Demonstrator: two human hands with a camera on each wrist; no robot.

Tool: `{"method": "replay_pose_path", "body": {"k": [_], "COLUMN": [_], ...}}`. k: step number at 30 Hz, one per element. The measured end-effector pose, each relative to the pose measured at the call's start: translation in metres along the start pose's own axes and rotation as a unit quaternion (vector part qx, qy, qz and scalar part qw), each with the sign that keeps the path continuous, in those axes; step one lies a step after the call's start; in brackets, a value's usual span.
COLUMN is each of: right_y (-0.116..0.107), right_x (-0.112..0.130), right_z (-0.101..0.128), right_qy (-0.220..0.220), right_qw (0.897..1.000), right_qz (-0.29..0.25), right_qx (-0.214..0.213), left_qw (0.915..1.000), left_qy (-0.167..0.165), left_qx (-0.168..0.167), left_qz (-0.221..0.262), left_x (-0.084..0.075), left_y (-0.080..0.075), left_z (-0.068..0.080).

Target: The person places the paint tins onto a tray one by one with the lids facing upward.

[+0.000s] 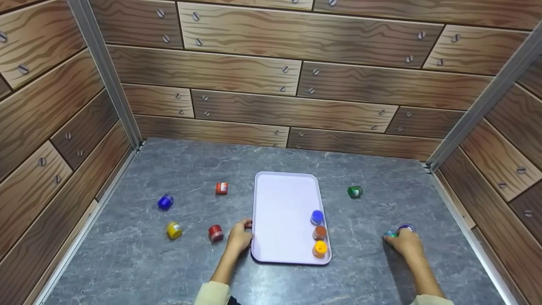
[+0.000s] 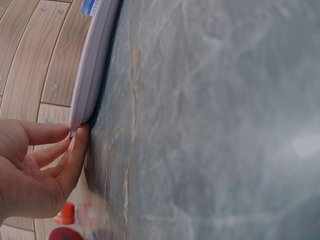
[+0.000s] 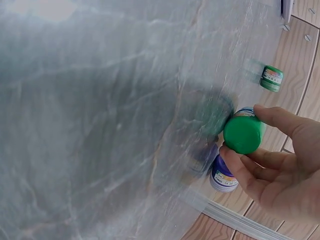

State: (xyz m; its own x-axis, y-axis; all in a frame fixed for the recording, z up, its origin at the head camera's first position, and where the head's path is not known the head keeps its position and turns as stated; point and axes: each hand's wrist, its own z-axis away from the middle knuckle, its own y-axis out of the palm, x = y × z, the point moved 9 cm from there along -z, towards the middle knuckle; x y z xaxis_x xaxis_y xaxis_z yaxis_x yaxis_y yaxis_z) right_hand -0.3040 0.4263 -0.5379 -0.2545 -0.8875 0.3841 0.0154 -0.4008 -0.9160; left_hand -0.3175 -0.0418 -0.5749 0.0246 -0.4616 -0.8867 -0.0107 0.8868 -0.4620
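Note:
My left hand pinches the left rim of a pale lilac tray; in the left wrist view the thumb lies over the edge and fingers are under it. Three small paint jars stand along the tray's right side: blue, brown-orange and yellow-orange. Far to the right, my right hand grips a green-capped paint jar between thumb and fingers, close to the table. Right beside those fingers is a purple paint jar, partly hidden by the hand in the head view.
Left of the tray lie a blue jar, a yellow jar, an orange-red jar and a dark red jar. A dark green jar is right of it. Wood-patterned walls enclose the grey marbled table.

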Motion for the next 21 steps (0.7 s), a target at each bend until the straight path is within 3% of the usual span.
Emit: {"method": "replay_pose_path", "body": {"k": [8, 21], "right_y": [-0.003, -0.002], "right_x": [0.004, 0.022], "right_z": [0.003, -0.002], "right_qy": [-0.012, 0.004], "right_qw": [1.0, 1.0], "right_qz": [-0.006, -0.008], "right_qx": [-0.007, 0.029], "left_qw": [1.0, 0.9999], "left_qy": [-0.005, -0.012], "left_qx": [-0.001, 0.002], "left_qz": [-0.006, -0.004], "left_x": [-0.001, 0.001], "left_y": [-0.001, 0.0], "left_z": [0.0, 0.0]}}
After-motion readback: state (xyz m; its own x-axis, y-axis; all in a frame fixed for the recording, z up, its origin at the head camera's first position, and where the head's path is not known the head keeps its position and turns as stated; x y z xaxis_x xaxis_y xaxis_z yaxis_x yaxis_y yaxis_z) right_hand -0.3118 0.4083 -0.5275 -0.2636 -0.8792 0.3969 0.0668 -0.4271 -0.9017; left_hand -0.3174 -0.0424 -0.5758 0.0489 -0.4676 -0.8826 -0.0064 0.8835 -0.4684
